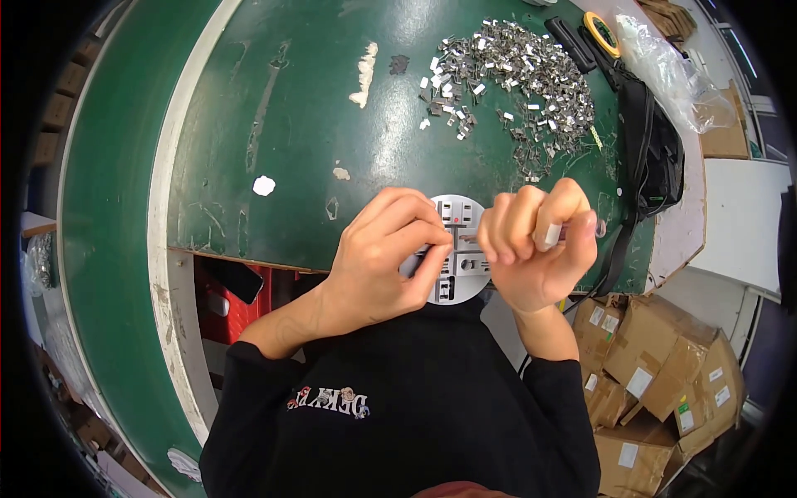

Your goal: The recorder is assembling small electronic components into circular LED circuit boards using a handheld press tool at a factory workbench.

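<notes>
Both my hands are raised over a round light-grey fixture (475, 289) at the table's near edge, which carries several slotted metal blocks. My left hand (378, 253) comes in from the fixture's left, its thumb and fingertips pinched together above the blocks. Whatever that pinch holds is hidden. On the right side, my right hand (540, 253) is closed with its fingers curled, palm side partly showing. A small white piece (552, 235) shows between its thumb and index finger. My fingers cover parts of the fixture.
Beyond the fixture, a heap of small metal parts with white faces (531, 75) spreads over the green table (315, 149). A black bag (656, 153), a yellow tape roll (601, 33) and clear plastic wrap (664, 70) lie right. Cardboard boxes (656, 349) stand lower right.
</notes>
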Motion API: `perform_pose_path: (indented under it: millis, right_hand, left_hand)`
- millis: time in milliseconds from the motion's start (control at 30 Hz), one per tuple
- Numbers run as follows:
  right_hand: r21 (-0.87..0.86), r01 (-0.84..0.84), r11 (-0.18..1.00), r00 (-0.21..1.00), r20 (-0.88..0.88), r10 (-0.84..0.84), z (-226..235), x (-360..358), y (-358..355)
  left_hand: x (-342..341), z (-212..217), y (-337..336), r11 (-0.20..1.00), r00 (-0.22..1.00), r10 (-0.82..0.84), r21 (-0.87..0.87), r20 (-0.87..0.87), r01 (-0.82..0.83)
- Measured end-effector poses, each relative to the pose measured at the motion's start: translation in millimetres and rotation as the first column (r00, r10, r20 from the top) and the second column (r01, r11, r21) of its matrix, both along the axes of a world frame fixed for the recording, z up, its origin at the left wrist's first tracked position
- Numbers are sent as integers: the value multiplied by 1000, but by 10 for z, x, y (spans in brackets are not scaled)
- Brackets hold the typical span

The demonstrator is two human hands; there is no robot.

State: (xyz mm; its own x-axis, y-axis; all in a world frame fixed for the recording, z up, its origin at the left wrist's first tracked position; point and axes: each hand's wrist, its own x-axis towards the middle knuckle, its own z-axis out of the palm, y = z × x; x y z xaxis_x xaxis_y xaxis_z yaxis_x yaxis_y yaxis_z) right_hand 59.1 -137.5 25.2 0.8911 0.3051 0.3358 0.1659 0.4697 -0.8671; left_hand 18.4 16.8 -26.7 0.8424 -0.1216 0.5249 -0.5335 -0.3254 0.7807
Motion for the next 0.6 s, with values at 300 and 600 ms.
perform_pose_path:
  millis: [300,600]
  right_hand:
    - [-19,56,998,998,-15,-56,-12,-112,91]
    - [-108,116,987,993,-18,-118,-51,-219,205]
  left_hand:
    - [-7,31,93,994,984,-80,-80,-156,68]
    - [20,-10,119,995,991,-98,-24,-89,96]
